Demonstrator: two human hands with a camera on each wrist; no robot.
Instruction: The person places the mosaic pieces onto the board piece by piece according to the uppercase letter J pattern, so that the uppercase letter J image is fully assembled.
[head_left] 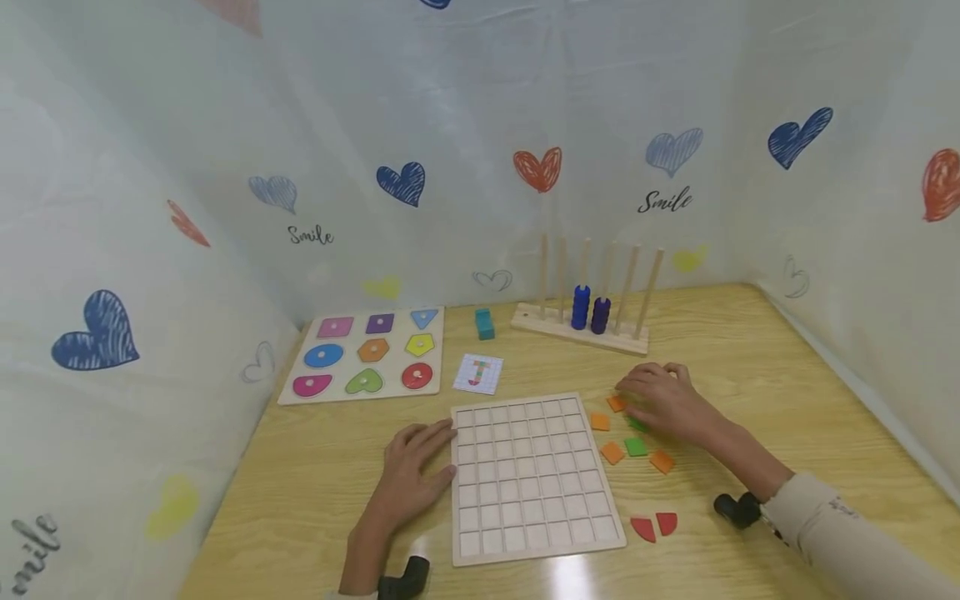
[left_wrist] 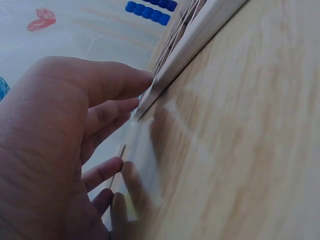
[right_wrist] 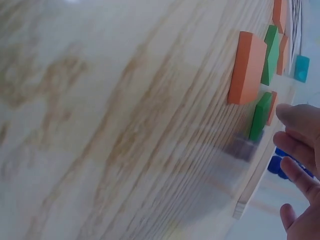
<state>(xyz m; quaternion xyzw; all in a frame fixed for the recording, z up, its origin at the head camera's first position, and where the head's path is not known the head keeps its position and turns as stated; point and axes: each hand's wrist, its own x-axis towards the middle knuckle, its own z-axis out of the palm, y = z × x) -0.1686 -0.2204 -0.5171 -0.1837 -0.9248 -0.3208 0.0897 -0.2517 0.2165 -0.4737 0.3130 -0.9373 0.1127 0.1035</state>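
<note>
A square wooden grid board lies on the table with its cells bare. My left hand rests at its left edge, thumb and fingertips against the frame; the left wrist view shows nothing gripped. Over the loose tiles to the right of the board is my right hand, fingers loosely bent. An orange tile lies by its fingertips, and a green tile sits close to the thumb, partly covered by the hand in the head view. Nearby are another green tile and several orange tiles.
Two red quarter-round pieces lie at the board's lower right. Behind it are a pattern card, a teal block, a shape puzzle and a peg stand with blue and purple beads. Printed curtains surround the table.
</note>
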